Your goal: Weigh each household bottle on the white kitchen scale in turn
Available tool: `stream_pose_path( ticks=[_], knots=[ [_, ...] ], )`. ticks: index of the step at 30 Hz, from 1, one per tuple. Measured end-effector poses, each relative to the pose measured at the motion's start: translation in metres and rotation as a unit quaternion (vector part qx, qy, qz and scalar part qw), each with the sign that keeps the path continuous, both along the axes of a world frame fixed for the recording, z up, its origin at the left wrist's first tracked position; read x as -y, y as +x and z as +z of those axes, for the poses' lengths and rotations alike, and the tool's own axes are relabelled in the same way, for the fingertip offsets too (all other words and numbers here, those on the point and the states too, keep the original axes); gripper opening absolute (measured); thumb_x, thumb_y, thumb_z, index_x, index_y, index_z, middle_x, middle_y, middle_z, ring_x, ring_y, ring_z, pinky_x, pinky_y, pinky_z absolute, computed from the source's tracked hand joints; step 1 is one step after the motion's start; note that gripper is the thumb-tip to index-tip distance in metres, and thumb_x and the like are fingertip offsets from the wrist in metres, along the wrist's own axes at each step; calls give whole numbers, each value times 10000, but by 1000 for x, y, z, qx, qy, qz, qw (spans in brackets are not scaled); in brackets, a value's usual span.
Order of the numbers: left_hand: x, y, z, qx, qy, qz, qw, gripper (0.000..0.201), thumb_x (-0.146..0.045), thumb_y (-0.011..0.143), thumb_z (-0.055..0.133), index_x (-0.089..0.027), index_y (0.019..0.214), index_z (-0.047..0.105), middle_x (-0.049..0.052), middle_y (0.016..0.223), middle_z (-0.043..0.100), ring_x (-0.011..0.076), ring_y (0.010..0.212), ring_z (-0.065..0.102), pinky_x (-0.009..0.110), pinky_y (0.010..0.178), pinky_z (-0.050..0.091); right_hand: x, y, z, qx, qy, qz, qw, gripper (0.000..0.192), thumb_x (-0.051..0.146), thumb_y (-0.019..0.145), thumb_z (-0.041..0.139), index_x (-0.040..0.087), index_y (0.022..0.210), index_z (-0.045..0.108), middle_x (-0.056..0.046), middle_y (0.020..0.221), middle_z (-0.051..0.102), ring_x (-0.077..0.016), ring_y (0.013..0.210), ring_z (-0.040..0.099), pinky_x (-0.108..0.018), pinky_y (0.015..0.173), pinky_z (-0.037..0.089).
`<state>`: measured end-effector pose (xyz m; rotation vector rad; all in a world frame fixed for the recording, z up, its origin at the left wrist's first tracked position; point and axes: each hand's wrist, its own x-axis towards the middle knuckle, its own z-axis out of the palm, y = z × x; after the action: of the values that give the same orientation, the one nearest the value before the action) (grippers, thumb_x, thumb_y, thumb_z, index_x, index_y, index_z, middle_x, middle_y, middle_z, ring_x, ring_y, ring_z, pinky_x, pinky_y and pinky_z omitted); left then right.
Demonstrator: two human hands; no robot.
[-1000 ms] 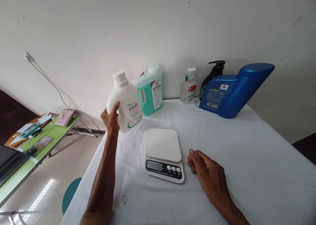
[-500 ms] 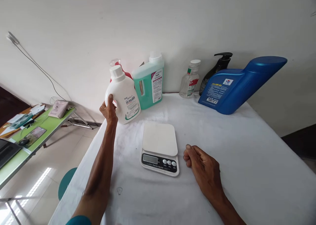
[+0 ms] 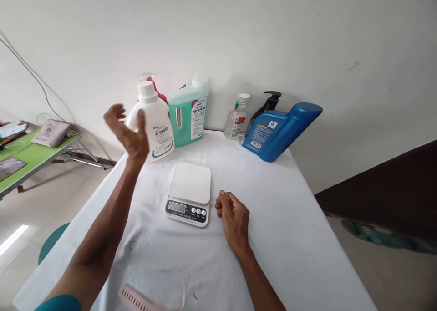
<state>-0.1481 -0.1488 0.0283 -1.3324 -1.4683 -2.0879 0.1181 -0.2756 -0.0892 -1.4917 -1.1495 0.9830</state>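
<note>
Across the middle of the frame we're looking down at a table covered with a white cloth, pushed up against a plain white wall. Off at the left edge a green side table is carrying a pinkish pouch and some papers, with tiled floor and a teal stool seat below it. A dark strip of wall is running along the lower right.

Our left hand is hanging in the air in the upper left of centre, fingers spread wide and gripping nothing. It's sitting just in front of the white detergent bottle; we can't tell if a fingertip is grazing it. That bottle is standing upright on the cloth near the table's back left corner, long axis vertical, screw cap pointing straight up, printed label facing us and slightly right. A red bottle is peeking out behind it, and a green jug is standing just beside it on the right.

Further along the wall we're seeing a small clear bottle, a dark pump bottle and a blue canister lying tilted.

Our right hand is resting on the cloth in a loose fist, empty, just right of the white kitchen scale. Something pink and ribbed is poking in at the bottom edge.
</note>
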Motion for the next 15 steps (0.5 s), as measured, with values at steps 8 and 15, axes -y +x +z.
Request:
stream_pose_path(
  ticks=[8, 15],
  knots=[
    [-114, 174, 10, -171, -185, -333, 908, 602, -501, 865, 894, -171, 1308, 656, 207, 1365, 637, 365, 1294, 628, 518, 1142, 450, 1, 2, -5, -14, -2, 9, 1000, 670, 838, 949, 501, 236, 658, 552, -24, 655, 611, -155, 575, 550, -278, 552, 451],
    [-214, 243, -3, -184, -332, -327, 866, 897, -639, 855, 836, -254, 1589, 492, 222, 1641, 466, 529, 1560, 396, 694, 1252, 283, -2, 3, -12, -4, 12, 14, 1000, 659, 820, 971, 477, 243, 658, 541, -27, 637, 608, -165, 576, 547, -287, 567, 450]
  ],
)
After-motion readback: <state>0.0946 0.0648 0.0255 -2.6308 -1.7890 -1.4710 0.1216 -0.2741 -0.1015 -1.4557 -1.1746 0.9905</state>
